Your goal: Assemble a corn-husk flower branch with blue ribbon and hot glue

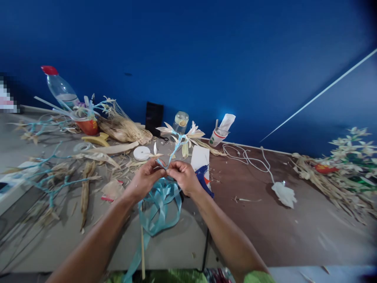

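Observation:
My left hand (145, 177) and my right hand (184, 176) meet over the table, both pinching a thin stem wrapped in light blue ribbon (173, 151). The stem rises away from me and ends in pale corn-husk flowers (188, 135). Loose loops of light blue ribbon (160, 204) hang below my hands and trail toward the table's near edge. A thin wooden stick (143, 251) drops from under my left hand. A blue glue gun (204, 179) lies just right of my right hand.
Ribbon-wrapped branches and husk scraps (55, 177) cover the left of the table. Behind stand a plastic bottle (60, 88), a red pot (87, 126), a husk bundle (126, 131), a tape roll (141, 153), a jar (180, 121) and a paper cup (217, 137). A white cord (250, 159) and husk flowers (344, 165) lie right.

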`<state>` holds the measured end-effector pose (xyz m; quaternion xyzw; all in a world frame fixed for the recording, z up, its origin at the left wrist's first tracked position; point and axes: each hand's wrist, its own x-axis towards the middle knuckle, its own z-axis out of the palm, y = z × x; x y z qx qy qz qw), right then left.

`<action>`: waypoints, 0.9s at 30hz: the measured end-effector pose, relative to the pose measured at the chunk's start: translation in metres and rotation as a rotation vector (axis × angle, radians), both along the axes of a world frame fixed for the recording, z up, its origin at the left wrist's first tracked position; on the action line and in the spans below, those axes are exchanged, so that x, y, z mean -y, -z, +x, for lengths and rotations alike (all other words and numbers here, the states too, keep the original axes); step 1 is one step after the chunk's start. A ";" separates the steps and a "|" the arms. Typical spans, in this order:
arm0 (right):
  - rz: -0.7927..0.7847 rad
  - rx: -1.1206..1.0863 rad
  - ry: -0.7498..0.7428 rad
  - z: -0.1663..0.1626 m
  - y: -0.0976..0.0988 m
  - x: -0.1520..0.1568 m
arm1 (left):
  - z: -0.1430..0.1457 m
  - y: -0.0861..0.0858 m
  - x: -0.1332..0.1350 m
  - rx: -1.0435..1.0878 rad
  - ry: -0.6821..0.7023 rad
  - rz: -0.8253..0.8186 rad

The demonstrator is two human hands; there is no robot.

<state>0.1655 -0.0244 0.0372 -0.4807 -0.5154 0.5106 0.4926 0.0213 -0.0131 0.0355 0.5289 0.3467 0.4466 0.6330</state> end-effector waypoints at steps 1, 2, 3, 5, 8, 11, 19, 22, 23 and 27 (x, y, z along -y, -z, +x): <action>0.012 0.021 -0.002 0.001 0.000 0.000 | 0.001 0.000 0.000 0.032 -0.004 -0.045; 0.026 0.046 -0.004 0.001 0.000 0.000 | 0.002 0.000 0.000 0.056 -0.013 -0.084; 0.041 0.077 -0.005 0.001 0.000 0.000 | 0.003 0.001 -0.001 0.068 -0.023 -0.114; 0.073 0.149 -0.008 0.002 -0.002 0.000 | 0.004 0.002 -0.002 0.064 -0.046 -0.136; 0.110 0.230 0.018 0.001 -0.005 0.001 | 0.005 0.006 -0.003 0.049 -0.078 -0.103; 0.129 0.268 0.071 0.001 -0.006 0.001 | 0.007 0.013 -0.004 0.068 -0.128 -0.059; 0.084 0.162 0.041 0.003 -0.005 -0.002 | 0.008 0.009 -0.004 0.217 -0.205 -0.035; 0.079 0.193 0.009 0.008 -0.011 -0.003 | 0.006 0.002 -0.005 0.299 -0.233 -0.027; 0.066 0.201 -0.016 0.011 -0.013 -0.003 | 0.005 0.000 -0.005 0.326 -0.245 -0.027; -0.049 0.156 -0.091 0.022 -0.020 -0.004 | -0.001 -0.007 -0.009 0.409 -0.310 -0.058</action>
